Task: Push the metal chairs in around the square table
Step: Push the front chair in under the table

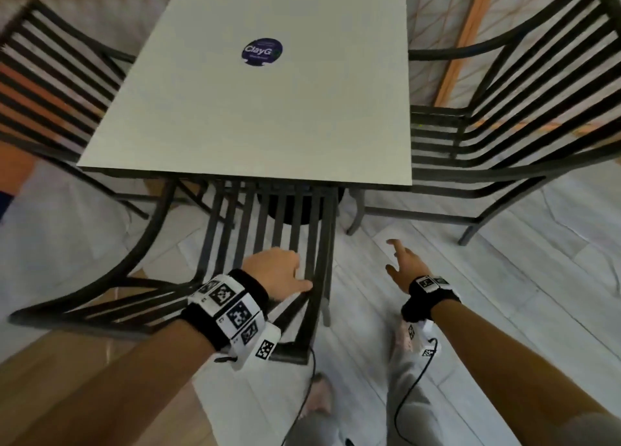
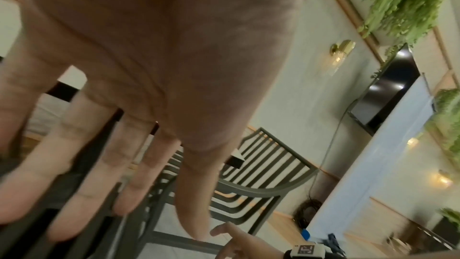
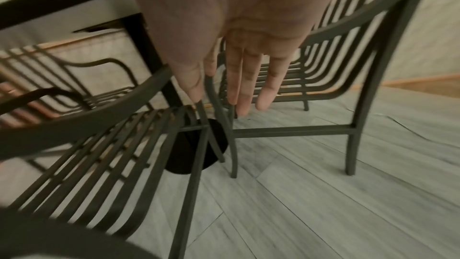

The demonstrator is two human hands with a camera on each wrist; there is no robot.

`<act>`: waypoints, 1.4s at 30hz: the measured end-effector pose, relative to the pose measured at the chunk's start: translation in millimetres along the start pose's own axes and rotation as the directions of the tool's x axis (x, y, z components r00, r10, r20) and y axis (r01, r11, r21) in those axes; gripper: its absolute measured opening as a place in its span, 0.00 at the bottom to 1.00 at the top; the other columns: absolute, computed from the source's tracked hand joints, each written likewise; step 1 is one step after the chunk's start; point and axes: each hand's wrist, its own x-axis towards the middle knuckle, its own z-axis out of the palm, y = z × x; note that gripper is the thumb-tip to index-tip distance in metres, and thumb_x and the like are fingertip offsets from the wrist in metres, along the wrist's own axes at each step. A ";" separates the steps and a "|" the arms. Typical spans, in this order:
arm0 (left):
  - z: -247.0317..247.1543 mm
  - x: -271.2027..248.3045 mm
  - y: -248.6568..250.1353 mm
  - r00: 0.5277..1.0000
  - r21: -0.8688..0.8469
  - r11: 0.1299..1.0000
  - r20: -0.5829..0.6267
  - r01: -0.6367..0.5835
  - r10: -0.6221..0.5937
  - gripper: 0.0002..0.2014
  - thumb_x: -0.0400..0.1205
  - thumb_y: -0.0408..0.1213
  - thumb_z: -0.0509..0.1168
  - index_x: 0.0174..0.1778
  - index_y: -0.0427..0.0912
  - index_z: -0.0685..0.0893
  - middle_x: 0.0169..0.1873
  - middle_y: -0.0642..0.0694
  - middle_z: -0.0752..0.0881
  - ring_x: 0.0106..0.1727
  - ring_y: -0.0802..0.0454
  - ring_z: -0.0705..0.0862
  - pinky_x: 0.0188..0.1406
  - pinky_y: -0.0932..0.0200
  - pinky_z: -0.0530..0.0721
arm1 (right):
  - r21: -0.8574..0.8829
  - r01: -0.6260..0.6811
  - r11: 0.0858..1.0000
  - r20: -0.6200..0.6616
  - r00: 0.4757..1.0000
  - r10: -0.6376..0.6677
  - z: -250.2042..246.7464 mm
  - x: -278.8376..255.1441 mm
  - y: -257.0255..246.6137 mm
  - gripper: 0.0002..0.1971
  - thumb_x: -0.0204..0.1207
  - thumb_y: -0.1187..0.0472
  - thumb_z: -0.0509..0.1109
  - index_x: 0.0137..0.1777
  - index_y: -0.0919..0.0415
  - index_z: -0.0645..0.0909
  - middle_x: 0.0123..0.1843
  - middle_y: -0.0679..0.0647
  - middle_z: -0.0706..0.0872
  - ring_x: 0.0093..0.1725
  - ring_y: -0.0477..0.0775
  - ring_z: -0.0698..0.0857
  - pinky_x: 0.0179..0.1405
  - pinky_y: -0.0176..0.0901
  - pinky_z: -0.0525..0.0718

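Under you runs a pale grey plank floor [image 3: 323,194], meeting warm wood flooring [image 1: 84,378] at the head view's lower left. In the left wrist view you see a pale wall [image 2: 298,95] with a brass sconce [image 2: 342,49], a dark wall-mounted screen [image 2: 388,90] and hanging greenery [image 2: 398,1] at upper right.

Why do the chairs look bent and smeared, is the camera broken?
Head view: the wide lens bows the near chair and table edges. Left wrist view: the left hand fills the frame, its fingers smeared. Right wrist view: the right hand is soft, the chair slats streaked.
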 end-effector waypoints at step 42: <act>110.5 -58.8 -162.7 0.921 0.124 0.990 -0.389 0.066 -0.013 0.22 0.81 0.42 0.62 0.64 0.77 0.74 0.48 0.61 0.90 0.59 0.60 0.84 0.79 0.31 0.31 | -0.521 0.428 0.738 0.312 0.901 -0.302 82.0 17.4 -95.3 0.25 0.74 0.63 0.73 0.69 0.47 0.72 0.86 0.59 0.48 0.84 0.65 0.40 0.74 0.66 0.73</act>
